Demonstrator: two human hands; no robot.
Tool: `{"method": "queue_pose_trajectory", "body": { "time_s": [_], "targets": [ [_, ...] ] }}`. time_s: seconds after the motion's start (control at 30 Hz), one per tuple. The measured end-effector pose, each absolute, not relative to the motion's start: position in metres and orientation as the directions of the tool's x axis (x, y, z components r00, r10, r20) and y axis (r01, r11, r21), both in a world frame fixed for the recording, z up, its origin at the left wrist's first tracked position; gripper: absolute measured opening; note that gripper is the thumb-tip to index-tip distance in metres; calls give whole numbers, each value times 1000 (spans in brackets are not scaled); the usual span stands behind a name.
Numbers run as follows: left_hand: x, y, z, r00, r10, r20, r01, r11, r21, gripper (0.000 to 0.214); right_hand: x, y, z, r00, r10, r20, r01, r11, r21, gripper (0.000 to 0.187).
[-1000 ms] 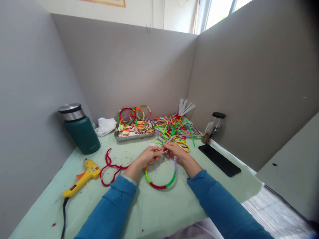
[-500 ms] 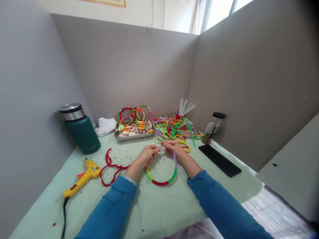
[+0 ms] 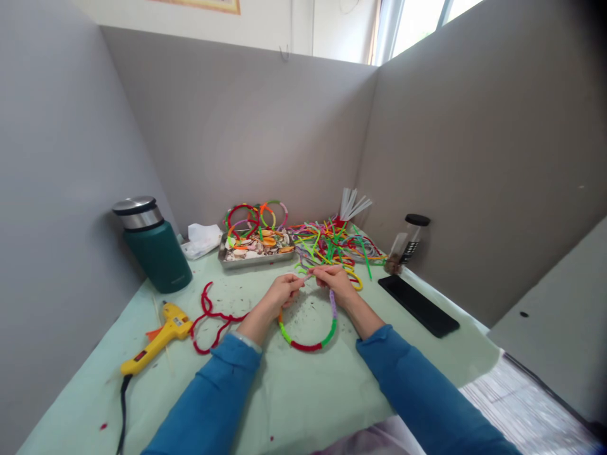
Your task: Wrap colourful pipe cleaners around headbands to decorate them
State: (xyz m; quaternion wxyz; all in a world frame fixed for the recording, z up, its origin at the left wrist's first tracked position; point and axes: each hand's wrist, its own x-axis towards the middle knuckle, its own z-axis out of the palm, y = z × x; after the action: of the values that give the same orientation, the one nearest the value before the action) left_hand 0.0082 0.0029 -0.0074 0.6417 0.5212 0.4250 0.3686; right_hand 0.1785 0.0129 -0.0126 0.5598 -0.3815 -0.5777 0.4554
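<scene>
My left hand (image 3: 279,293) and my right hand (image 3: 337,282) meet over the middle of the table, both pinched on the top of a hoop wrapped in pipe cleaners (image 3: 309,344). The hoop hangs down toward me in bands of orange, green, red and purple. A thin pink pipe cleaner end (image 3: 308,275) runs between my fingertips. Both sleeves are blue.
A yellow glue gun (image 3: 159,338) and a red pipe cleaner (image 3: 208,314) lie at the left. A green flask (image 3: 154,246) stands behind them. Further back are a metal tray of shells (image 3: 255,248), finished hoops (image 3: 251,216), a pipe cleaner pile (image 3: 332,245), a jar (image 3: 406,243) and a black phone (image 3: 418,304).
Both hands have lifted slightly away from me with the hoop, and my right fingers have shifted along the pink end at the hoop's top.
</scene>
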Motion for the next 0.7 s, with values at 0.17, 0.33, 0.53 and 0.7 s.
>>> {"method": "queue_pose_trajectory", "body": {
  "time_s": [0.17, 0.33, 0.53, 0.7],
  "targets": [
    [8, 3, -7, 365, 919, -152, -39, 178, 983, 25, 182, 9, -9, -157, 950, 271, -41, 268, -963, 29],
    [7, 3, -7, 358, 922, -150, -54, 181, 982, 24, 187, 11, -13, -269, 937, 221, -21, 224, -974, 37],
    [5, 3, -5, 372, 914, -164, -47, 195, 980, 27, 188, 14, -19, -354, 920, 168, -86, 147, -985, 37],
    [5, 4, -4, 354, 920, -170, -37, 195, 980, 33, 187, 12, -19, -388, 914, 117, -200, 40, -979, 34]
  ]
}}
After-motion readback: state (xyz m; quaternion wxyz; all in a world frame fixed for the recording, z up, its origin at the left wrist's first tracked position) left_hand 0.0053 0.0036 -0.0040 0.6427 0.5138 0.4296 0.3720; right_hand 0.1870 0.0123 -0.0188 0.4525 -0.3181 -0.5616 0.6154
